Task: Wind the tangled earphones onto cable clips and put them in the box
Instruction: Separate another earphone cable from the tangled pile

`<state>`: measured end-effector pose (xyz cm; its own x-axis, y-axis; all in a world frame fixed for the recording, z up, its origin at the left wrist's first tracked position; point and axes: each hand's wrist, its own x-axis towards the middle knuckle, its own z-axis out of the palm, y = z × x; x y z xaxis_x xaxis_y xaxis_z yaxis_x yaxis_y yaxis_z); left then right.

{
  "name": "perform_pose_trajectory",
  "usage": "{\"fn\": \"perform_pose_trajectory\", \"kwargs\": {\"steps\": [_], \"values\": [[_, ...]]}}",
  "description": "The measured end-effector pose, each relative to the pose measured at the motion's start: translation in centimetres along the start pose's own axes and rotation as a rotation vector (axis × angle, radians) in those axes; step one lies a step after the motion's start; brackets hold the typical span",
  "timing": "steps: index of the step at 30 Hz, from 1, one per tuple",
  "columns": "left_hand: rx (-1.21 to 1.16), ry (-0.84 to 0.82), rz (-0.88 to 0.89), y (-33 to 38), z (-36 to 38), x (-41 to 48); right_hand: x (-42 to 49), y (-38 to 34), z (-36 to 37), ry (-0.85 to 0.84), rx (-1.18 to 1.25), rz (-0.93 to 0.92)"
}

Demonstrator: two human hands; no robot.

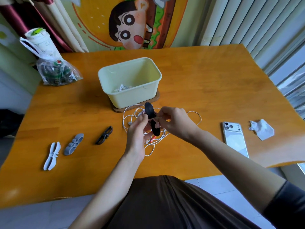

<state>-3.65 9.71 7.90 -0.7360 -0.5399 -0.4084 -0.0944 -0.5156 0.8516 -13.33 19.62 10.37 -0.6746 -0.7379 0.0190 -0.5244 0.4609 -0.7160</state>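
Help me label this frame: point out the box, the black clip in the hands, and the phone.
box (pixel 132 99), head view, front wall.
black clip (pixel 149 109), head view, upper lobe.
phone (pixel 236 141), head view, back panel.

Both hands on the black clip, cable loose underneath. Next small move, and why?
Probably wind another loop of the white cable round the middle of the black clip. The left hand grips the clip, the right hand pinches at its middle, and most of the cable lies in loose loops on the table, so little is wound yet.
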Motion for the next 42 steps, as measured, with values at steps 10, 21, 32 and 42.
{"fn": "perform_pose_trajectory", "kwargs": {"steps": [10, 21, 32, 42], "values": [[0.004, 0.099, -0.004, 0.0, 0.1, 0.1, -0.6, 0.0, 1.3, 0.114, -0.002, -0.008], [0.179, 0.049, 0.13, 0.4, 0.1, 0.0, -0.7, -0.3, 0.6, 0.003, 0.118, 0.061], [0.267, 0.072, 0.119, 0.5, 0.4, -0.4, -0.7, -0.8, 0.0, -0.103, 0.152, 0.172], [0.219, 0.026, 0.088, 1.6, 0.8, -0.6, -1.3, -0.4, -0.4, 0.033, 0.293, 0.142]]}}
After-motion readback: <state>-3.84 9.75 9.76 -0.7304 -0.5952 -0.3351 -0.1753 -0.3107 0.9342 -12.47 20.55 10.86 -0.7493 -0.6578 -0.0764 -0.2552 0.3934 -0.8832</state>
